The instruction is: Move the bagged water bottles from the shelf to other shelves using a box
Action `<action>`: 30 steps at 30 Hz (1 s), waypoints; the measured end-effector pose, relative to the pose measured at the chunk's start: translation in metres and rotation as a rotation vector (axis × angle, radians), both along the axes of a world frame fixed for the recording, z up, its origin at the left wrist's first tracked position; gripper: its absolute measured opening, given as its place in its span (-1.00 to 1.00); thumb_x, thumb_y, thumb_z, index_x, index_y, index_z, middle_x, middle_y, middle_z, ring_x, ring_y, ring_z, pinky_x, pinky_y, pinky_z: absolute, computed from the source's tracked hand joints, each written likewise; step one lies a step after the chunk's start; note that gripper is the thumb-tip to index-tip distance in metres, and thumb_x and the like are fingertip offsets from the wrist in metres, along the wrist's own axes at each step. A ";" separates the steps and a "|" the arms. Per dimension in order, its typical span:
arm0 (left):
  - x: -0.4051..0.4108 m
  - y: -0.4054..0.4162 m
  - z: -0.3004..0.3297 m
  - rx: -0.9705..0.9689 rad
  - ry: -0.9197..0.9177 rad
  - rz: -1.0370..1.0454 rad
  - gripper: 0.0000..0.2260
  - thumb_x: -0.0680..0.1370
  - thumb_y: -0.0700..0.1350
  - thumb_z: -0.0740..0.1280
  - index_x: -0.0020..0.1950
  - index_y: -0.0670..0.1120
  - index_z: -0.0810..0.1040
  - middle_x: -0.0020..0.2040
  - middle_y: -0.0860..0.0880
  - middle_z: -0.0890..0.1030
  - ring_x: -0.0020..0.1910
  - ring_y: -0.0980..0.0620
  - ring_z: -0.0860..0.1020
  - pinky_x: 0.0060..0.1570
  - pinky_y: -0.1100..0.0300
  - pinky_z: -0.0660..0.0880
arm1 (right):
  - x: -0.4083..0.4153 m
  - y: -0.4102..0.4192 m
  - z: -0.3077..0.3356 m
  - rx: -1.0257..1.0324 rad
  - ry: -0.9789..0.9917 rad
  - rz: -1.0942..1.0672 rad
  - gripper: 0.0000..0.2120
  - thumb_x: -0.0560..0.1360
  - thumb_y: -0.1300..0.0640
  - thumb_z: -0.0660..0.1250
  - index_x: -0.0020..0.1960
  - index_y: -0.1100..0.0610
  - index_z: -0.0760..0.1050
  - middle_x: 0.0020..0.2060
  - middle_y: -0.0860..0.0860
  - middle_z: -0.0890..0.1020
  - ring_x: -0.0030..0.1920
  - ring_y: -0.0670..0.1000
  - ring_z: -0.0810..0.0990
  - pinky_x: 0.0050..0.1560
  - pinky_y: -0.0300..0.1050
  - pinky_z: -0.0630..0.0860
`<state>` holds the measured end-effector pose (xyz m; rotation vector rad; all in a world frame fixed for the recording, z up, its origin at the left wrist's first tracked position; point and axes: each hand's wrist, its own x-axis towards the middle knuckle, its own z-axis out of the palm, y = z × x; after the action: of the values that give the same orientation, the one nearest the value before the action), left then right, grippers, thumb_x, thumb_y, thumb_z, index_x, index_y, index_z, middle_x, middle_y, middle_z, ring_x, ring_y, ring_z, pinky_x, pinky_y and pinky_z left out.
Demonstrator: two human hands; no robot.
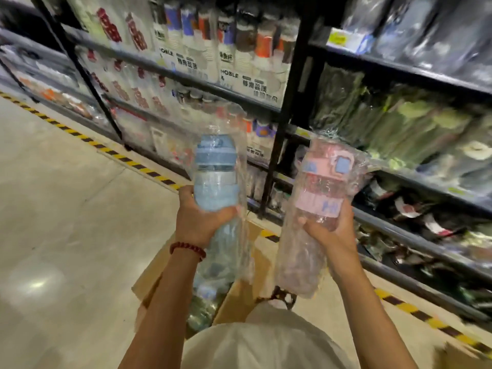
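My left hand (198, 218) grips a blue water bottle in a clear plastic bag (214, 177), held upright in front of the shelves. My right hand (328, 231) grips a pink water bottle in a clear bag (318, 193), also upright and slightly higher on the right. Below both hands an open cardboard box (237, 296) stands on the floor, with several more bagged bottles (203, 307) inside it. My forearms hide part of the box.
Black metal shelving (282, 121) runs along the right and back, packed with bagged cups, bottles and dark goods. A yellow-black hazard stripe (138, 166) on the floor follows the shelf base. Pale concrete floor (66, 222) lies to the left. Another cardboard edge (463, 355) shows at bottom right.
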<state>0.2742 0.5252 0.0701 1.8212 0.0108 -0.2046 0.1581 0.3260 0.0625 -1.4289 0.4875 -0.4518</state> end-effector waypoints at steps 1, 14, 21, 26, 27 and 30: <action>-0.004 -0.010 0.004 -0.013 -0.003 -0.046 -0.26 0.06 0.01 0.56 0.15 -0.08 0.34 -0.04 0.09 0.53 -0.12 0.19 0.55 -0.21 0.25 0.49 | -0.012 -0.005 0.004 -0.002 -0.001 -0.048 -0.27 0.25 0.22 0.44 0.37 0.01 0.29 0.06 -0.12 0.60 0.05 -0.13 0.60 -0.07 -0.24 0.58; -0.069 -0.155 0.026 -0.099 -0.009 -0.466 -0.35 0.22 -0.21 0.61 0.17 -0.05 0.32 -0.03 0.09 0.50 -0.10 0.19 0.54 -0.23 0.32 0.46 | -0.139 -0.071 0.026 -0.092 0.024 -0.460 -0.27 0.23 0.17 0.46 0.36 0.03 0.29 0.09 -0.05 0.57 0.02 -0.17 0.60 -0.14 -0.32 0.55; -0.131 -0.258 0.035 -0.118 -0.030 -0.646 -0.38 0.25 -0.26 0.59 0.14 -0.05 0.30 -0.05 0.12 0.48 -0.12 0.24 0.51 -0.24 0.35 0.43 | -0.225 -0.143 0.032 -0.153 0.045 -0.627 -0.28 0.23 0.17 0.47 0.35 0.06 0.29 0.12 0.00 0.55 0.08 -0.08 0.59 -0.10 -0.29 0.54; -0.176 -0.328 0.041 -0.133 -0.066 -0.684 -0.38 0.24 -0.26 0.60 0.13 -0.05 0.31 -0.05 0.10 0.48 -0.12 0.21 0.52 -0.23 0.30 0.47 | -0.269 -0.208 0.037 -0.202 0.051 -0.689 -0.26 0.22 0.13 0.48 0.35 0.02 0.29 0.14 -0.03 0.54 0.10 -0.10 0.57 -0.05 -0.28 0.54; -0.183 -0.341 0.044 -0.146 -0.067 -0.689 -0.39 0.24 -0.27 0.59 0.12 -0.05 0.31 -0.05 0.10 0.48 -0.13 0.21 0.52 -0.25 0.32 0.47 | -0.275 -0.221 0.039 -0.219 0.052 -0.694 -0.24 0.21 0.10 0.50 0.36 0.02 0.28 0.14 -0.04 0.54 0.11 -0.10 0.57 -0.04 -0.28 0.54; -0.201 -0.378 0.054 -0.172 -0.082 -0.695 -0.37 0.22 -0.22 0.62 0.13 -0.03 0.33 -0.04 0.10 0.50 -0.11 0.20 0.53 -0.26 0.33 0.47 | -0.288 -0.259 0.049 -0.230 0.034 -0.693 -0.19 0.16 -0.04 0.51 0.35 0.01 0.29 0.12 -0.05 0.56 0.10 -0.11 0.58 -0.03 -0.23 0.54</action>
<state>0.0736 0.1473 0.1245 1.5992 -0.6833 -0.5980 -0.1296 0.0672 0.1115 -1.4638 0.9889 -1.0642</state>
